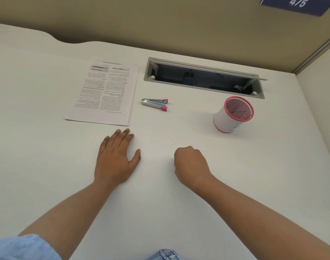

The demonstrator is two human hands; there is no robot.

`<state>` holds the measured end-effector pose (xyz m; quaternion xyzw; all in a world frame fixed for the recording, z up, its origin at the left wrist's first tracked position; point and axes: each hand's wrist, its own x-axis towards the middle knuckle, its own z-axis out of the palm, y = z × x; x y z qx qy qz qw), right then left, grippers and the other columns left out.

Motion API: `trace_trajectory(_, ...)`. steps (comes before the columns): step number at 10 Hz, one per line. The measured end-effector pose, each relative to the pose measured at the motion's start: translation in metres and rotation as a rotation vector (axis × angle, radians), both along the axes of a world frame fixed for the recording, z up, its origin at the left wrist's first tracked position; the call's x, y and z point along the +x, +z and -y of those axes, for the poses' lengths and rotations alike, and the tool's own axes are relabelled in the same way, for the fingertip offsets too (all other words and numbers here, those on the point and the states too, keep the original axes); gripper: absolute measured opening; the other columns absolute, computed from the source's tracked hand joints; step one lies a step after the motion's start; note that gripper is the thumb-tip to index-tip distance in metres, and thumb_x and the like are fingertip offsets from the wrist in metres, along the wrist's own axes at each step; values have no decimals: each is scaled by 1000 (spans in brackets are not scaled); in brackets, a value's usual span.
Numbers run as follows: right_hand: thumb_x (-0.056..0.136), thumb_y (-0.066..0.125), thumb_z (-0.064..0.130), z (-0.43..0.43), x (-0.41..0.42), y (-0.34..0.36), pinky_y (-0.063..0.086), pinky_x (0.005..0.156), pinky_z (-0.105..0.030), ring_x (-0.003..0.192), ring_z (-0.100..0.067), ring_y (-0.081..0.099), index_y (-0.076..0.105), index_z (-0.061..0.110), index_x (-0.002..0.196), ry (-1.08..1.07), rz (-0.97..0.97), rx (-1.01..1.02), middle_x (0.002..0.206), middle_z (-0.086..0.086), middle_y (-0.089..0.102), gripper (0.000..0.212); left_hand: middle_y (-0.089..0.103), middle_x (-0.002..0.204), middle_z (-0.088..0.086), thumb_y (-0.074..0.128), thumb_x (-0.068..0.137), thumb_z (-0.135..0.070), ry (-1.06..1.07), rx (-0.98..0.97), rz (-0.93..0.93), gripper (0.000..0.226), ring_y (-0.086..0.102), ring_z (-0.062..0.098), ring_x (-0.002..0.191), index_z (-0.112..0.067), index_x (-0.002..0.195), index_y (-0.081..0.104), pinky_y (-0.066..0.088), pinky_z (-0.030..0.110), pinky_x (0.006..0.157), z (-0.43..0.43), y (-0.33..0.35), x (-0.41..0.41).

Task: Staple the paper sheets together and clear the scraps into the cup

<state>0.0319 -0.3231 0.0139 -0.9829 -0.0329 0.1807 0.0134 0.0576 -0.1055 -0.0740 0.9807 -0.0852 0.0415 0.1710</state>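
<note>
A stack of printed paper sheets (106, 92) lies on the white desk, left of centre. To its right lies a small metal stapler (154, 104) with pink ends. Further right stands a white cup (233, 114) with a pink mesh rim. My left hand (116, 158) rests flat on the desk just below the papers' near edge, fingers straight. My right hand (191, 165) rests on the desk as a loose fist, holding nothing visible. No scraps are visible on the desk.
An open cable hatch (203, 77) is sunk into the desk behind the stapler and cup. A beige partition wall (160, 21) closes off the back and right side. A blue sign sits at top right.
</note>
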Motion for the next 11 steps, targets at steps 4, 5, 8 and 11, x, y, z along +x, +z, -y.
trace_trajectory(4,61,77,8,49,15,6,43,50,-20,50,-10,58,69,15,59,-666,39,785,56,5,66,10,48,154,-2,40,90,-54,-2,-14,4,61,38,22,146,-19,138,54,23,44,122,0,1,0)
trace_trajectory(5,65,76,0,76,29,44,42,47,-20,44,-9,54,68,14,61,-679,178,864,54,0,64,17,48,154,-2,39,90,-54,-3,-6,-7,62,37,21,147,-20,139,54,22,44,122,0,0,0)
trace_trajectory(8,70,70,10,157,96,89,58,65,-33,76,-21,65,73,18,68,-543,346,250,74,0,69,9,50,152,-3,39,88,-56,-2,-11,1,62,41,21,145,-20,136,57,24,43,121,0,0,2)
trace_trajectory(11,84,56,9,162,100,74,58,74,-37,88,-28,64,74,19,101,-492,425,120,103,-8,72,27,49,153,-5,37,89,-57,-8,-15,-9,63,40,18,146,-21,138,56,22,41,122,0,0,1)
